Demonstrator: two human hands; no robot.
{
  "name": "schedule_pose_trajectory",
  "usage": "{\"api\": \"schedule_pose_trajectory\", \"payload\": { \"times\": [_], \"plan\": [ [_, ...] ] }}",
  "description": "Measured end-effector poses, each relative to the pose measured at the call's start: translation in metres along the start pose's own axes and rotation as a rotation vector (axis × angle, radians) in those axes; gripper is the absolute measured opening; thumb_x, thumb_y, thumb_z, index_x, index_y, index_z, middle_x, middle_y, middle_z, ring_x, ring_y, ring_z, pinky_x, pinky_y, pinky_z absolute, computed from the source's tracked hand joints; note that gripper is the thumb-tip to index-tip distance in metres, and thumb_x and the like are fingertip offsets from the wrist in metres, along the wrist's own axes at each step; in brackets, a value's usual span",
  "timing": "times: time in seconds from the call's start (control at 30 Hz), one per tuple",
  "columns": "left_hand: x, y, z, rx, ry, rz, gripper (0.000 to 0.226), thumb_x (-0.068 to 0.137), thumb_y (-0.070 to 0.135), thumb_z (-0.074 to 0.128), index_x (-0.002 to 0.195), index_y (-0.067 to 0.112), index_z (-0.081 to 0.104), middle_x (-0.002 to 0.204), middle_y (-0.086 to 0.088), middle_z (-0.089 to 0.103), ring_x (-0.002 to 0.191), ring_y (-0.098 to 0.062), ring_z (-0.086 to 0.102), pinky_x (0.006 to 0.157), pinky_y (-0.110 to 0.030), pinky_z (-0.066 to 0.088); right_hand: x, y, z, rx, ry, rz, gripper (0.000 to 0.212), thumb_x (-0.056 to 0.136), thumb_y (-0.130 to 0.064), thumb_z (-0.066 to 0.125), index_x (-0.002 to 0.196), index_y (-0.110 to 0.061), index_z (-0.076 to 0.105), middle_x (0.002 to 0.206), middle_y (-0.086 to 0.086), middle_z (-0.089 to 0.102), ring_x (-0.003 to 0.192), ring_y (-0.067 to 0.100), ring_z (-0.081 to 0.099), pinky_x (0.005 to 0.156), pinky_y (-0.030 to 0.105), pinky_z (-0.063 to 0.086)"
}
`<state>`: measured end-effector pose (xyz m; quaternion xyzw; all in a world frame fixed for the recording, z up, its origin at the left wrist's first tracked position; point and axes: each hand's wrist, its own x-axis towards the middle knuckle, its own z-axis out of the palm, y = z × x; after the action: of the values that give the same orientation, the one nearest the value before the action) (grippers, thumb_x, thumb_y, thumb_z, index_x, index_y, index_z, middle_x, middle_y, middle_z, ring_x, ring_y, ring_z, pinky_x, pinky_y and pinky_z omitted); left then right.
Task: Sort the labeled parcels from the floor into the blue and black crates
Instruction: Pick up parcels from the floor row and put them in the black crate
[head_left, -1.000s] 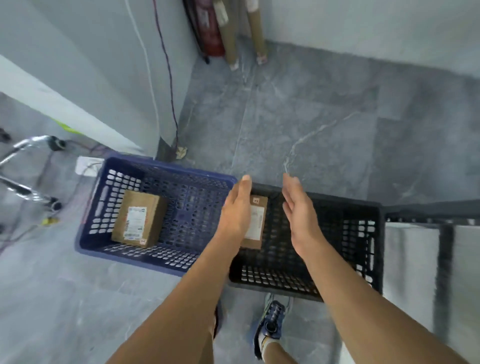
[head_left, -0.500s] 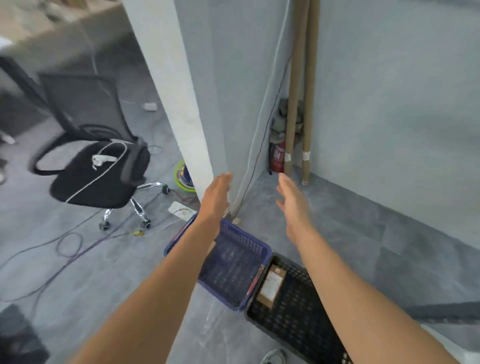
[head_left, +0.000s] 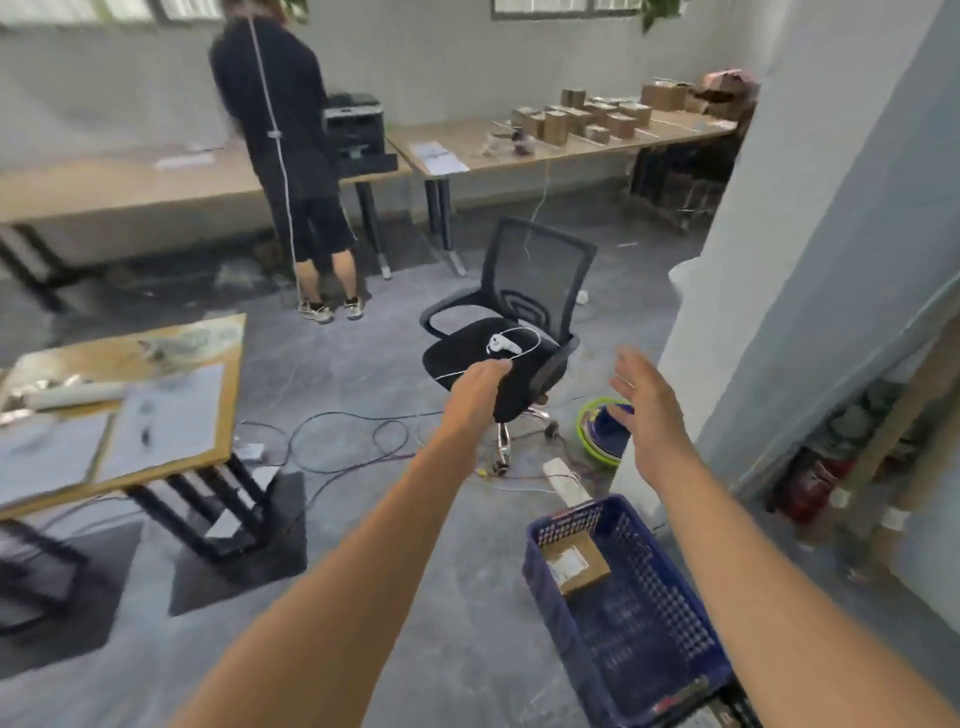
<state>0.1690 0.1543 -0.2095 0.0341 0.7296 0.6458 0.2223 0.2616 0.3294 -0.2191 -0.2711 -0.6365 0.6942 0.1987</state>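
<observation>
The blue crate (head_left: 670, 670) stands on the floor at the lower right, with one labeled brown parcel (head_left: 575, 562) lying in its far end. Only a corner of the black crate (head_left: 737, 709) shows at the bottom edge beyond it. Both my arms reach forward, well above the crates. My left hand (head_left: 480, 392) is held out empty with the fingers curled downward, in front of the office chair. My right hand (head_left: 647, 410) is open with fingers spread, empty, near the pillar.
A black office chair (head_left: 511, 338) with a white controller on its seat stands ahead. A pillar (head_left: 779, 260) rises on the right. A table (head_left: 119, 415) sits on the left. Cables cross the floor. A person (head_left: 291, 156) stands at far desks that hold several boxes (head_left: 597, 117).
My view has swung up and left from the crates to the room. Both hands have lifted away from the black crate, empty, leaving the parcel inside it.
</observation>
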Motion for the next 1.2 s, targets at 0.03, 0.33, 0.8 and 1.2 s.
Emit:
{"api": "schedule_pose_trajectory", "payload": {
  "times": [0.03, 0.33, 0.8, 1.2],
  "plan": [
    [-0.006, -0.001, -0.023, 0.001, 0.03, -0.002, 0.016, 0.101, 0.038, 0.054, 0.088, 0.03, 0.055, 0.099, 0.01, 0.059, 0.089, -0.003, 0.054, 0.1, -0.04, 0.046, -0.003, -0.001, 0.024, -0.004, -0.031, 0.006, 0.04, 0.113, -0.041, 0.043, 0.146, -0.022, 0.056, 0.144, 0.001, 0.054, 0.139, 0.02, 0.051, 0.112, 0.043, 0.042],
    [-0.045, -0.026, -0.209, -0.125, 0.362, -0.068, 0.014, 0.1, 0.041, 0.055, 0.105, 0.029, 0.059, 0.12, 0.004, 0.056, 0.11, -0.017, 0.054, 0.1, -0.045, 0.047, -0.036, 0.004, 0.215, -0.057, -0.439, 0.051, 0.074, 0.09, -0.055, 0.053, 0.156, -0.021, 0.05, 0.15, -0.001, 0.054, 0.134, 0.016, 0.054, 0.108, 0.042, 0.046],
    [-0.146, -0.075, -0.327, -0.361, 1.017, -0.133, 0.017, 0.099, 0.045, 0.055, 0.104, 0.031, 0.063, 0.117, 0.005, 0.062, 0.116, -0.015, 0.057, 0.11, -0.047, 0.045, -0.102, 0.037, 0.418, -0.138, -1.089, 0.144, 0.036, 0.109, -0.044, 0.051, 0.139, -0.025, 0.057, 0.141, -0.001, 0.06, 0.134, 0.02, 0.055, 0.112, 0.046, 0.045],
    [-0.23, -0.148, -0.387, -0.566, 1.322, -0.182, 0.037, 0.102, 0.045, 0.053, 0.13, 0.022, 0.059, 0.129, 0.002, 0.058, 0.119, -0.016, 0.056, 0.085, -0.035, 0.045, -0.218, 0.103, 0.518, -0.329, -1.459, 0.184, 0.057, 0.11, -0.049, 0.049, 0.159, -0.02, 0.046, 0.156, 0.0, 0.052, 0.139, 0.019, 0.052, 0.114, 0.045, 0.044]
  ]
}}
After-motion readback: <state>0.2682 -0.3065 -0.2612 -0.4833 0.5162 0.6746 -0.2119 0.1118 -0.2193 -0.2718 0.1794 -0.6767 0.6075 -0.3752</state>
